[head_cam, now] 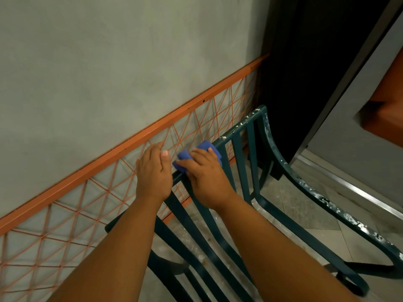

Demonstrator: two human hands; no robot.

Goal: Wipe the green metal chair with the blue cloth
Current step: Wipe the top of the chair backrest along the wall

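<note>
Cloth on the chair's top rail, both hands up at the backrest.

From my seat the nearest risk is the chair itself: it looks light and open-framed, and I judge that a hard push along the rail could rock or slide it toward the orange mesh panel just behind. The white flecks further along the rail and down the armrest look crusted, so the cloth may skate over them. My right hand is clamped on the bunched cloth, pressing it to the rail; my left hand rests just beside it on the rail, fingers draped over, the two hands nearly touching.
</note>
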